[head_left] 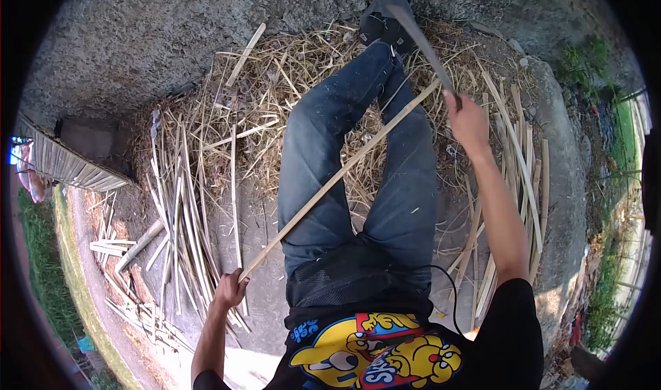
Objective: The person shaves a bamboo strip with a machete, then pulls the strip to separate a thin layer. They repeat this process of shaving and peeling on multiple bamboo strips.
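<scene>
My left hand (231,291) is closed round the near end of a long, pale bamboo strip (341,175). The strip slants up across my legs, and its far end overlaps the base of a blade close to my right hand (468,123). That hand grips a machete (423,42), its long grey blade pointing away from me over my shoes. My fingers hide the handle.
Bundled bamboo strips lie on the ground to my left (186,218) and to my right (527,170). Shavings (265,108) are heaped around my outstretched legs (313,163). A rough concrete wall (165,39) rises beyond my feet.
</scene>
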Tool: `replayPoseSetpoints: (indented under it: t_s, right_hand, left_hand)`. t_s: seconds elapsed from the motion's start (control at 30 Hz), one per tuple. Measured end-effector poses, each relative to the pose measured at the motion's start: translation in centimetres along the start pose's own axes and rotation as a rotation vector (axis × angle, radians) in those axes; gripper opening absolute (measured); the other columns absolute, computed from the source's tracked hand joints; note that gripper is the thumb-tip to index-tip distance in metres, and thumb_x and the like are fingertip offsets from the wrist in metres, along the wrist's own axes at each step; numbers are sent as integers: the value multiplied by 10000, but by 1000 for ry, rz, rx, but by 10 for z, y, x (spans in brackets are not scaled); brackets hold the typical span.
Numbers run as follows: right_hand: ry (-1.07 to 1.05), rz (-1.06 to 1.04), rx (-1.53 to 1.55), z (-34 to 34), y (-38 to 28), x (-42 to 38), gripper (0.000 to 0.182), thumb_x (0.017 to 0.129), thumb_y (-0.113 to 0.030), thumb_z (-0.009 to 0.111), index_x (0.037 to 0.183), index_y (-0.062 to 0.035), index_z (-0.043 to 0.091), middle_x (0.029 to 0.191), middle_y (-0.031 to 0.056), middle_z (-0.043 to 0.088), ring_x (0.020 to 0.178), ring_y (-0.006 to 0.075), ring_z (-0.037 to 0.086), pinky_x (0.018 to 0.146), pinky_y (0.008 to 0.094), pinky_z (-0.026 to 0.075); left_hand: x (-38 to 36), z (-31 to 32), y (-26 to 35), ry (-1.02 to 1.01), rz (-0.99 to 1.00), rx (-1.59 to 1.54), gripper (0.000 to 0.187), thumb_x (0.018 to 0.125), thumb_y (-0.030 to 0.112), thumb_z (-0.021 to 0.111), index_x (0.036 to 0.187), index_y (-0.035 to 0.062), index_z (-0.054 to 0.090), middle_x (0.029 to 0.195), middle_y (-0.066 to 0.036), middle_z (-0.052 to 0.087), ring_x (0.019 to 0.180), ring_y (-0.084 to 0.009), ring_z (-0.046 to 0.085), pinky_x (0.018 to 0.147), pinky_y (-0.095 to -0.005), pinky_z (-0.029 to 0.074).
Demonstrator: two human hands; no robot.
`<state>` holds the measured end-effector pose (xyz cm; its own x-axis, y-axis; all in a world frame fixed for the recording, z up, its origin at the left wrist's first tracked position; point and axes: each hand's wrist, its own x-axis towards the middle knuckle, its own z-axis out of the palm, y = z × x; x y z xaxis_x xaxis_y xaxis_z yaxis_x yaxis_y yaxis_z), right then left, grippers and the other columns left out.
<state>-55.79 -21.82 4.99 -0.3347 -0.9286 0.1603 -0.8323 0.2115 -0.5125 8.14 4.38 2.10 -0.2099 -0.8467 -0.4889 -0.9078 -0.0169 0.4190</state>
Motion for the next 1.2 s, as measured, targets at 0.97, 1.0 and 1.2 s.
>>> replayPoseSetpoints:
  t_s: [0.97,1.0,1.2]
  right_hand:
    - [-303,-467,-6,69,-114,-141,517,933,-631,577,968,-121,648,766,193,678,627,412,693,539,507,551]
    - [-203,-370,14,68,-102,-118,526,948,-622,561,949,-103,639,736,196,677,650,430,688,553,527,544]
    - [-186,-71,53,42,-51,-26,543,1022,-505,534,871,10,624,640,216,638,645,431,659,565,504,504]
  left_hand:
    - [105,-13,133,-48,-133,-475,645,1035,520,522,654,6,603,520,-54,523,500,-149,526,504,-363,434]
    - [93,-16,128,-48,-138,-481,645,1035,520,522,654,6,603,520,-54,523,500,-149,526,504,-363,434]
    - [67,-15,127,76,-67,-301,596,1011,482,593,677,-11,629,527,-106,558,491,-184,556,505,-394,443]
